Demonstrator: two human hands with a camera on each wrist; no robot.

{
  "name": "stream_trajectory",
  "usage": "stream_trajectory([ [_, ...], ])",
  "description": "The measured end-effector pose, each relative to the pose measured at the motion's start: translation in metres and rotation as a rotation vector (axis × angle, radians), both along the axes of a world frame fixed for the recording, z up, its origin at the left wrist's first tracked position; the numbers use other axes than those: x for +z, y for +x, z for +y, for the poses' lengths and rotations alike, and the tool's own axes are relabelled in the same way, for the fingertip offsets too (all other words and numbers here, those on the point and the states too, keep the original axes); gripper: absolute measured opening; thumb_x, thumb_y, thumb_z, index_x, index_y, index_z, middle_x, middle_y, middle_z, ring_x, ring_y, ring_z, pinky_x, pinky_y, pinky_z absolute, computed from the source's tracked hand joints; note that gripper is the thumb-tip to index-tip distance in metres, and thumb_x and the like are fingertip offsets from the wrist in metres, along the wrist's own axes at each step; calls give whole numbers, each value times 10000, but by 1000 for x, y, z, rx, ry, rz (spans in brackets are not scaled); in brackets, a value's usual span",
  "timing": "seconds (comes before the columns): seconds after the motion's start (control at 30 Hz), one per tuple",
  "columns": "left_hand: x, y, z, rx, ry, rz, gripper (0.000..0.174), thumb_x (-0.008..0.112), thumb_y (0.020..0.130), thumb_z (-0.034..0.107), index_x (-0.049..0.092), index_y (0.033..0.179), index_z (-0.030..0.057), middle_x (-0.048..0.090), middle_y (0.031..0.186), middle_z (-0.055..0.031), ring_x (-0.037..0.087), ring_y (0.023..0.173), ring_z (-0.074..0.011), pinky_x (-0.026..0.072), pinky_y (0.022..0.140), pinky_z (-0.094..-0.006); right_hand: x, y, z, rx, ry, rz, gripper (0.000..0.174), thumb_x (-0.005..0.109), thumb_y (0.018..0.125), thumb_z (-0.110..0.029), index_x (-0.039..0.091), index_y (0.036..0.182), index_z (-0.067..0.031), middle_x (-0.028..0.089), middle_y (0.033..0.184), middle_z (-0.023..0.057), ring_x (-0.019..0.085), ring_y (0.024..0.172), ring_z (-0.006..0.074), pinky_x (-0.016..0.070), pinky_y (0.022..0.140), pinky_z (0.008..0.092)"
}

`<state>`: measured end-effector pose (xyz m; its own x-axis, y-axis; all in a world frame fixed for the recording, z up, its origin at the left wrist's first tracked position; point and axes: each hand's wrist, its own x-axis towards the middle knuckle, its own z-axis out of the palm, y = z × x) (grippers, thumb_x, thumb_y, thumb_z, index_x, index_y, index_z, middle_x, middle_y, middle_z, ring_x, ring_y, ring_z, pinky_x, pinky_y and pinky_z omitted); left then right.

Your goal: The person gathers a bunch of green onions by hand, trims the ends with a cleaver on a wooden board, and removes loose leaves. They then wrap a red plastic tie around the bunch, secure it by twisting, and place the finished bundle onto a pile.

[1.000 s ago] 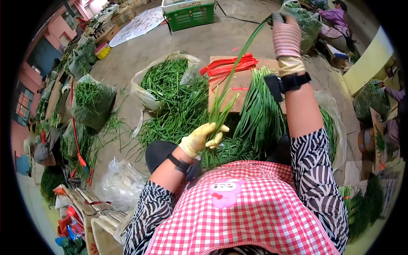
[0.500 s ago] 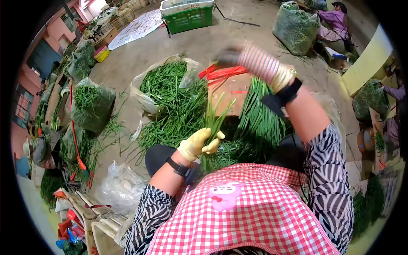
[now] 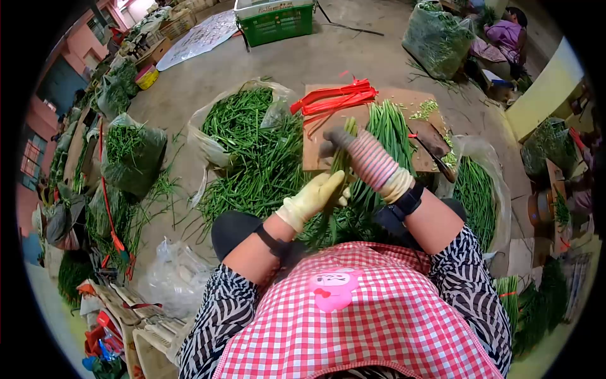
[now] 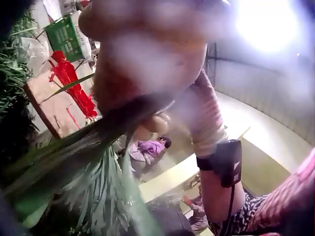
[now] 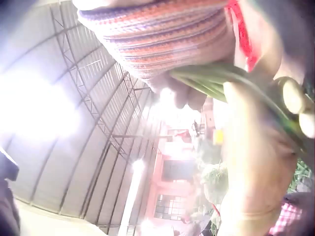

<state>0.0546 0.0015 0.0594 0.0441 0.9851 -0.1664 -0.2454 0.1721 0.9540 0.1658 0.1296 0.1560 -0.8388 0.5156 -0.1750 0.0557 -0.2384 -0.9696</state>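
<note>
In the head view my left hand, in a cream glove, grips a small bunch of long green chives above my lap. My right hand, in a striped glove with dark fingertips, holds the upper ends of the same bunch, just above the left. The right wrist view shows the chives passing from the striped glove into the left fingers. Beyond the hands, a larger bundle of chives lies on a brown board, its leaves hanging over the near edge. Red tie strips lie on the board's far left.
A knife lies at the board's right, near cut bits. An open plastic bag and heaped chives are on the left; another bag of chives stands right. A green crate and a seated person are farther off.
My right hand has come from far forward right, where it held up a long leaf, back to the bunch in my left hand. The left hand has turned slightly, still gripping the chives.
</note>
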Motion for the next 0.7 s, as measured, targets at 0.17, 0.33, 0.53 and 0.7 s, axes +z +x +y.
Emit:
stream_trajectory([
  [0.17, -16, -7, 3, -313, 129, 388, 421, 680, 1022, 319, 632, 1337, 45, 740, 1104, -74, 688, 1008, -185, 543, 912, -340, 22, 43, 33, -63, -19, 205, 469, 644, 1001, -509, 644, 1108, -53, 723, 912, 71, 732, 880, 240, 592, 839, 387],
  [0.33, -28, -34, -6, -929, -255, 1326, 575, 690, 904, 526, 727, 1226, 51, 736, 1190, -180, 695, 1074, -352, 533, 954, -437, 72, 99, 55, -67, -1, 263, 381, 656, 1006, -466, 614, 1037, -89, 705, 878, 59, 724, 908, 273, 554, 986, 521],
  [0.53, 44, -60, 41, -48, 182, 584, 384, 636, 1012, 170, 616, 1363, 14, 688, 1293, -120, 645, 1149, -166, 528, 984, -359, 66, 123, 64, 14, -120, 327, 333, 607, 1043, -424, 623, 1024, -92, 695, 933, 84, 709, 965, 320, 549, 966, 561],
  [0.7, 15, 16, 61, -732, 418, 812, 696, 666, 982, 426, 461, 1529, 48, 560, 1493, -185, 537, 1375, -313, 444, 1117, -413, 95, 130, 75, -33, -62, 307, 361, 624, 1023, -478, 623, 1011, -117, 668, 908, 49, 693, 901, 298, 563, 884, 529],
])
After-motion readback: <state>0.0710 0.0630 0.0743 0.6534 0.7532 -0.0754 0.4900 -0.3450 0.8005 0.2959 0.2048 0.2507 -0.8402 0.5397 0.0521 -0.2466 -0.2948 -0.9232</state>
